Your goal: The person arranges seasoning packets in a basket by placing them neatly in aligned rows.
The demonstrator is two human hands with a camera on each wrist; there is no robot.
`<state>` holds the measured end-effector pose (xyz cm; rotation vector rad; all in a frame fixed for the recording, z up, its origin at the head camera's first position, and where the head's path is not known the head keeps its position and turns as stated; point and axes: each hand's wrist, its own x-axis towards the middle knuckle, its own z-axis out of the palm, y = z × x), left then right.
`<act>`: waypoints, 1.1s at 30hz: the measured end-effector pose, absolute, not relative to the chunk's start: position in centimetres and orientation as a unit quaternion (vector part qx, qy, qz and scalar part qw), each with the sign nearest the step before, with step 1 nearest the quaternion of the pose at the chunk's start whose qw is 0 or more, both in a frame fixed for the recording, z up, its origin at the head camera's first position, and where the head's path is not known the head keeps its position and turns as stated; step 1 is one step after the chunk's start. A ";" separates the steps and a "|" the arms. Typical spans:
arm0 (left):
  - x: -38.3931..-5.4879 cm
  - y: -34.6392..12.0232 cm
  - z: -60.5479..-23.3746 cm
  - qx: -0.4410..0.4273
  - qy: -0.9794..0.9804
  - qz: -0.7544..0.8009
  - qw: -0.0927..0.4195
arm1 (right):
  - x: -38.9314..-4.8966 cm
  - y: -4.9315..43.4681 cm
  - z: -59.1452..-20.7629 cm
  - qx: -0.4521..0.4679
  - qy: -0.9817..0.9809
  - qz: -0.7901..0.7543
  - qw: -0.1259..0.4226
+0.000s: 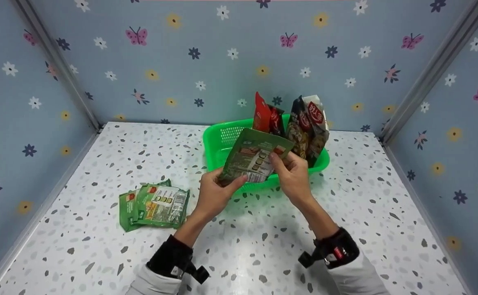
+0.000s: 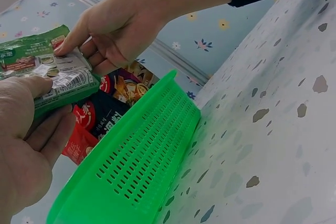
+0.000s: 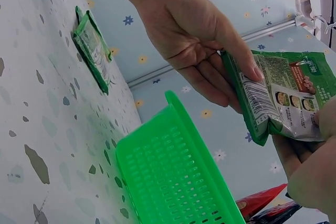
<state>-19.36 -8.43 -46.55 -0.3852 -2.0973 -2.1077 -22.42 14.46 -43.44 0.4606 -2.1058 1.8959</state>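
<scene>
Both hands hold one green food packet [image 1: 252,157], its printed back with pictures and a barcode facing up, above the front of a green plastic basket [image 1: 212,143]. My left hand [image 1: 215,194] grips the packet's lower left corner, thumb on top. On the right side, my right hand [image 1: 295,178] pinches it with the thumb over the printed face. In the left wrist view the packet [image 2: 68,80] is tilted above the basket's perforated wall [image 2: 142,150]. The right wrist view shows the fingers of both hands underneath the packet [image 3: 283,93].
Inside the basket stand a red packet [image 1: 262,114] and dark packets [image 1: 300,131] with red labels, leaning at its back and right. Several similar green packets [image 1: 163,207] lie overlapping on the speckled table [image 1: 239,254] at left. Flower-patterned panels [image 1: 222,61] enclose the back and sides.
</scene>
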 end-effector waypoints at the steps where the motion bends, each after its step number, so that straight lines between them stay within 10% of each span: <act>1: -19.4 -8.4 -46.6 -0.127 -0.697 -0.702 0.074 | -22.4 14.4 -43.4 0.157 -0.727 0.655 0.132; 33: -19.5 -8.1 -46.9 -0.113 -0.676 -0.717 0.130 | -22.6 14.0 -43.8 0.132 -0.719 0.675 0.100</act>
